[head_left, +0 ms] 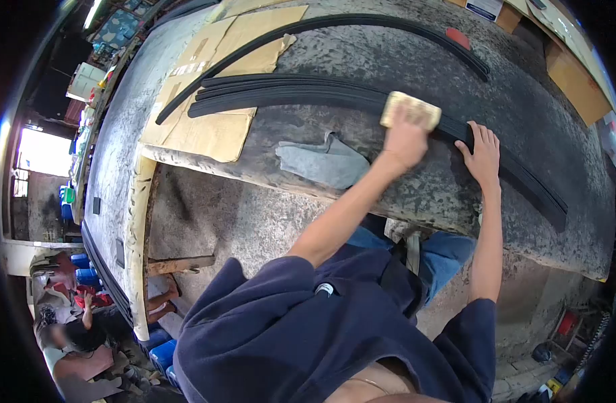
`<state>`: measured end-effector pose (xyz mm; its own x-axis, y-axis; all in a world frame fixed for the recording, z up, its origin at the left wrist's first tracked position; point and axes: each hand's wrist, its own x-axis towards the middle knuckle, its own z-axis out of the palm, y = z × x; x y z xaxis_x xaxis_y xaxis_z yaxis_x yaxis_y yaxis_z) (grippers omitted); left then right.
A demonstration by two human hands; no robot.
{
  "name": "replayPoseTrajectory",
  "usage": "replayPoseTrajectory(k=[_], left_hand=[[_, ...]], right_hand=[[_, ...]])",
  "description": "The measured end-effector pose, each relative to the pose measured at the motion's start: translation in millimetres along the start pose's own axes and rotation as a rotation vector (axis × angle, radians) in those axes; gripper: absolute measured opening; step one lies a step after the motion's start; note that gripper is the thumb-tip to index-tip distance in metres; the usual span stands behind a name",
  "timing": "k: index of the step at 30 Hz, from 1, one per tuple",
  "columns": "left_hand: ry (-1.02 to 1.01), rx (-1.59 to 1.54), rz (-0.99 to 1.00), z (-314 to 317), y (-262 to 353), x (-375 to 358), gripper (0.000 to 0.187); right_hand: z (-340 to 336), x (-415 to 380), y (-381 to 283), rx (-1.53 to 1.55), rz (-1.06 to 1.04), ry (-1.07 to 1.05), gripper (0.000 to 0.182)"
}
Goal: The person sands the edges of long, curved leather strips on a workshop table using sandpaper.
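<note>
My left hand (407, 142) is closed on a cream-yellow sponge (411, 111), its edges slightly blurred. The sponge sits on a bundle of long black rubber-like strips (301, 94) lying across the dark, worn table (361, 54). To the right of it, my right hand (482, 156) lies on the same strips with its fingers stretched out and thumb apart. A crumpled grey cloth (324, 161) is near the table's front edge, to the left of my left forearm.
Flattened cardboard (214, 138) lies under the strips' left ends. Another curved black strip (361, 19) arcs behind, near a red piece (458, 37). A cardboard box (577, 80) stands at the right. Another person (96, 329) is at the lower left, near blue containers (163, 354).
</note>
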<state>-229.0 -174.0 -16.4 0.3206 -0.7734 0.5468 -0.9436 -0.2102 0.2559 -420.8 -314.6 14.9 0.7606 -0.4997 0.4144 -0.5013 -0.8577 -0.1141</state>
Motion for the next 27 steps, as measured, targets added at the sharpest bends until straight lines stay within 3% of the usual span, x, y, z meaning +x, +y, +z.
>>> replayPoseTrajectory(k=[1, 4, 6, 7, 8, 9, 10, 11, 13, 14, 15, 17, 19, 23, 24, 25, 26, 27], left_hand=[[-0.011, -0.125, 0.034, -9, 24, 4, 0.046], [-0.046, -0.049, 0.134, -14, -10, -4, 0.049], [-0.091, 0.173, -0.02, -41, -69, -15, 0.051], [-0.016, 0.312, 0.015, -65, -98, -20, 0.05], [-0.137, 0.33, -0.127, -85, -131, -19, 0.049], [0.055, 0.367, -0.117, -96, -149, -21, 0.045], [0.102, 0.407, -0.121, -84, -149, -15, 0.04], [0.14, 0.45, -0.132, -70, -144, -16, 0.036], [-0.228, 0.114, -0.212, -50, -64, 13, 0.029], [-0.096, 0.007, -0.113, -28, -19, 22, 0.024], [-0.263, 0.019, -0.002, -17, 27, 33, 0.029], [0.062, -0.074, 0.129, 22, 72, 32, 0.039], [-0.126, -0.215, 0.104, 19, 49, 31, 0.045], [0.114, 0.197, 0.038, -39, -73, 9, 0.032], [-0.014, 0.189, -0.125, -48, -112, 6, 0.034], [0.02, 0.374, -0.14, -61, -136, 3, 0.033], [0.235, 0.35, -0.164, -57, -157, 3, 0.028], [0.271, 0.358, -0.21, -52, -158, 8, 0.025]], right_hand=[[0, -1, -1, -0.003, 0.001, -0.009, 0.059], [-1, 0, 1, -0.002, 0.011, -0.029, 0.059], [2, -1, 4, 0.014, -0.013, -0.002, 0.059], [1, -1, 3, 0.011, -0.005, -0.001, 0.059], [0, -2, -1, 0.001, -0.004, 0.008, 0.06], [-2, -1, -4, -0.009, 0.001, 0.021, 0.06], [-2, 0, -6, -0.027, 0.013, 0.004, 0.06], [0, -5, -6, -0.023, 0.025, -0.005, 0.06], [4, 0, -3, -0.059, 0.005, 0.017, 0.06], [1, 2, -3, -0.065, 0.006, 0.02, 0.06], [-2, 2, -4, -0.051, 0.012, -0.006, 0.059], [-4, -3, -4, -0.037, 0.015, -0.042, 0.059], [-2, 0, 1, 0.017, 0.011, -0.033, 0.06], [2, -1, 1, 0.015, 0.014, 0.017, 0.062], [2, -1, 0, 0.007, 0.01, 0.023, 0.062], [1, -1, 0, 0.003, 0.016, 0.024, 0.062], [0, -1, -2, -0.002, 0.029, 0.014, 0.062], [-1, -1, -4, -0.004, 0.04, 0.005, 0.062]])
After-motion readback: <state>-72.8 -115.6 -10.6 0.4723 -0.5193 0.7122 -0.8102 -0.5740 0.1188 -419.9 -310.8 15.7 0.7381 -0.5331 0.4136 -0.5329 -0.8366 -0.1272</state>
